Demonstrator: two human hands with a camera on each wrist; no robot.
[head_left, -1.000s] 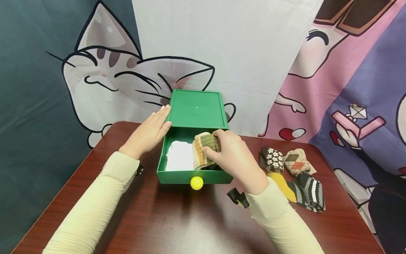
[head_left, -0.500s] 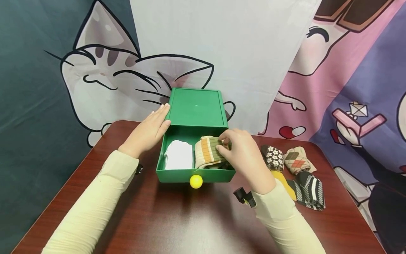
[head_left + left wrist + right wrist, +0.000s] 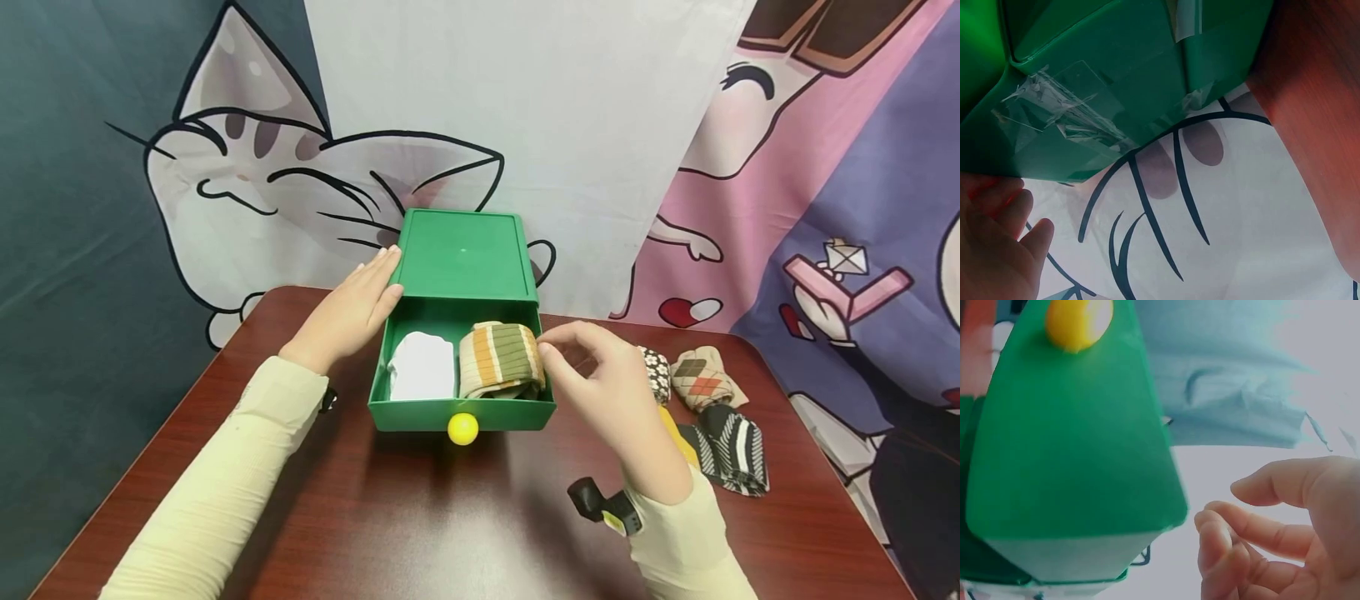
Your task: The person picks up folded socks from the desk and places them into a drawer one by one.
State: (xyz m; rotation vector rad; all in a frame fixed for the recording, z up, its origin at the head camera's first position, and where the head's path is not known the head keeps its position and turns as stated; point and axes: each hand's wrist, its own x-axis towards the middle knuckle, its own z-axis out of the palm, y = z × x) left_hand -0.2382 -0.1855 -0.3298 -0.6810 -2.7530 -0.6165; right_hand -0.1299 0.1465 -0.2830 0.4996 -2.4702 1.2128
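Note:
A green box (image 3: pixel 465 254) stands on the table with its drawer (image 3: pixel 420 415) pulled out, a yellow ball knob (image 3: pixel 462 428) on its front. Inside, a folded white sock (image 3: pixel 422 367) lies on the left and a folded green, orange and cream striped sock (image 3: pixel 501 358) on the right. My left hand (image 3: pixel 348 312) rests with straight fingers against the box's left side. Just right of the striped sock, at the drawer's right wall, is my right hand (image 3: pixel 615 392). Its fingers are loosely bent; the right wrist view shows thumb and fingers (image 3: pixel 1260 531) apart with nothing between them.
On the table's right lie more folded socks: a black one with white flowers (image 3: pixel 657 375), a beige argyle one (image 3: pixel 703 382), a yellow one (image 3: pixel 677 437) and a dark striped one (image 3: pixel 738 450). A printed cloth (image 3: pixel 585 150) hangs behind the table (image 3: pixel 360 517).
My right hand has let go of the striped sock and moved right to the drawer's edge. The sock settled slightly rightward in the drawer. My left hand has stayed put.

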